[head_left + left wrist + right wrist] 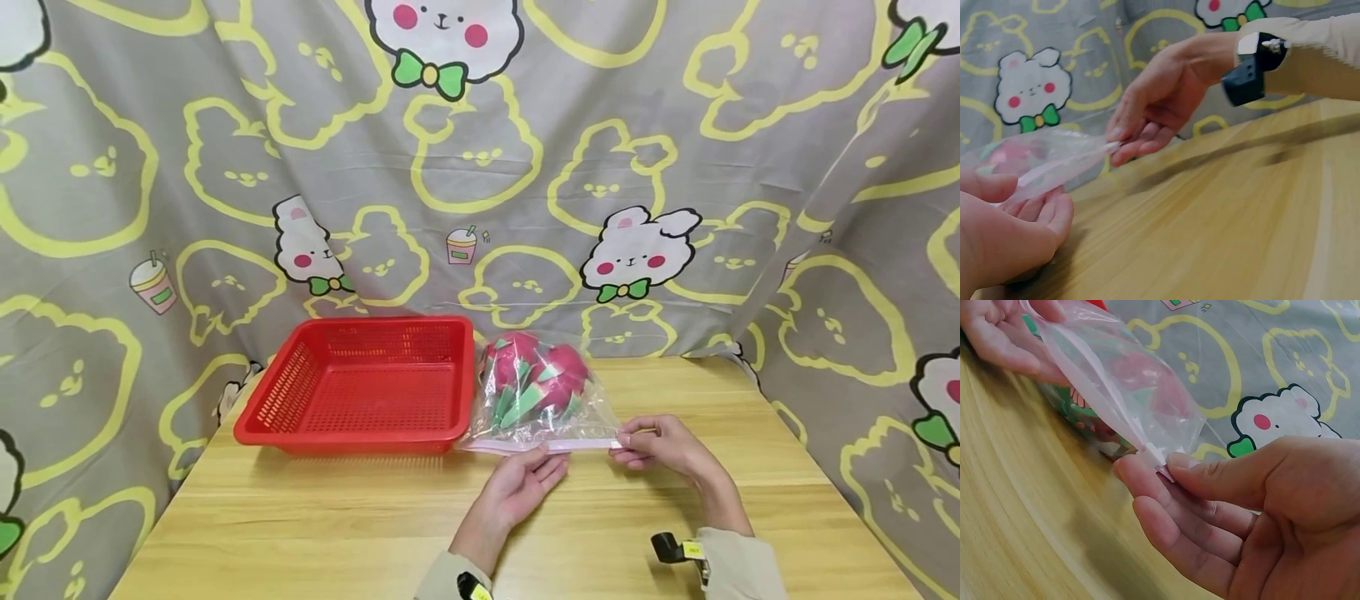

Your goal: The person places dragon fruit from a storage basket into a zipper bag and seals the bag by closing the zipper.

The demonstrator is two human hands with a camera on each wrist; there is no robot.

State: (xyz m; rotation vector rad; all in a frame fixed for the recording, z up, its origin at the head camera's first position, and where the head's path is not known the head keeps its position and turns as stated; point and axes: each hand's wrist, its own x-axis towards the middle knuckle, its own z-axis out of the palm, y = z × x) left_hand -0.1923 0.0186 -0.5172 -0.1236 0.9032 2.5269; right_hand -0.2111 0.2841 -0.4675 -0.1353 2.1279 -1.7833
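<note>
A clear zip bag (598, 415) lies on the wooden table with its pink-edged zip strip toward me. Inside it are red dragon fruits (562, 367) with green scales. My left hand (517, 487) holds the middle of the strip, thumb on top and fingers underneath, palm turned up. At the strip's right end, my right hand (663, 446) pinches the white slider (1155, 454) between thumb and forefinger. In the left wrist view, the strip is stretched between both hands.
A red plastic basket (352, 437) with slotted walls stands directly left of the bag. Behind the wooden table (337, 525) hangs a grey curtain (510, 183) with yellow cartoon outlines, which also closes off both sides. Each wrist carries a small black camera (666, 547).
</note>
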